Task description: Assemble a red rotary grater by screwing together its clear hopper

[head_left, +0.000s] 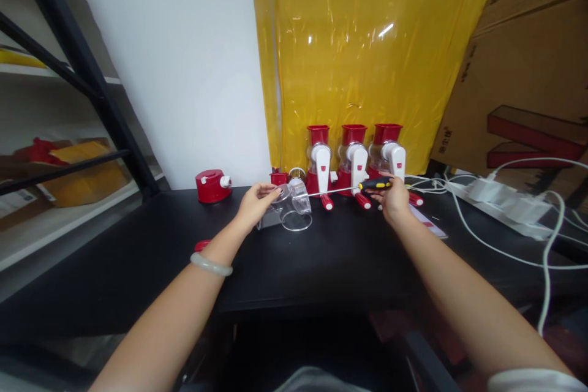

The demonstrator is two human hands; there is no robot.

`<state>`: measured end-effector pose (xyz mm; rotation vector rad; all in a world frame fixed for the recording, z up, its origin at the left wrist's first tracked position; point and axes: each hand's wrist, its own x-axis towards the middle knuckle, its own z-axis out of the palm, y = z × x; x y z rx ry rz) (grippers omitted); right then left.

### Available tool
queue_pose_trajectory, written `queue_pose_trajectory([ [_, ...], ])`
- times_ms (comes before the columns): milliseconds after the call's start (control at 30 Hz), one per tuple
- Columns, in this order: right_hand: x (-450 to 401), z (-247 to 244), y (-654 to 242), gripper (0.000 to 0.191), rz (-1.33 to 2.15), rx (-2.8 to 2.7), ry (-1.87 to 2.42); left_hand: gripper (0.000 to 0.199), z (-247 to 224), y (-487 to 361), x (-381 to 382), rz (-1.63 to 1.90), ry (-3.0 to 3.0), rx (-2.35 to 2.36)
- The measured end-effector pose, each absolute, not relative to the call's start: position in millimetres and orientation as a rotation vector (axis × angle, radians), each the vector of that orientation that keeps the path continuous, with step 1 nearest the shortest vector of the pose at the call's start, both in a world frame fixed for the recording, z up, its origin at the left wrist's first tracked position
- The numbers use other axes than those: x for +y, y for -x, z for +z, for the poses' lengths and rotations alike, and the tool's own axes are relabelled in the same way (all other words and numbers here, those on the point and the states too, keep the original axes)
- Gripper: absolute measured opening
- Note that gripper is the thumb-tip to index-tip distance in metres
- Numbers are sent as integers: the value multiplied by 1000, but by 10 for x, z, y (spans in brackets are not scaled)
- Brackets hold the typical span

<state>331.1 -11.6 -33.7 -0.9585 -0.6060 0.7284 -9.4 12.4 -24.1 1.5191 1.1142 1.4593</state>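
Observation:
My left hand [258, 202] is closed on a clear plastic housing [275, 213], which lies on its side just above the black table. A screwdriver [374, 184] with a yellow and black handle is in my right hand [394, 197]. Its long metal shaft points left, and the tip meets the right end of the housing. A clear ring [296, 221] shows at the housing's lower side. Behind my hands stand assembled red and white rotary graters, one [320, 165] at the left, another [356, 162] in the middle, a third [389, 150] at the right.
A red base [214, 187] with white knobs stands at the left. A metal drum [297, 174] and a red part sit behind the housing. Another red piece lies by my left wrist. White cables and a power strip [509, 205] occupy the right, before a cardboard box [519, 86].

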Motion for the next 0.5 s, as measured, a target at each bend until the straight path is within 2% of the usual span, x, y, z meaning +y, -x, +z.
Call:
queue_pose_trajectory([
  [167, -83, -358, -3315, 23, 686, -616, 1008, 41, -231, 86, 115, 1462, -1511, 1101],
  [333, -86, -396, -3307, 38, 584, -662, 1028, 38, -222, 75, 106, 1463, -1493, 1093],
  [500, -106, -379, -3315, 33, 702, -646, 1018, 38, -226, 82, 114, 1465, -1510, 1106],
])
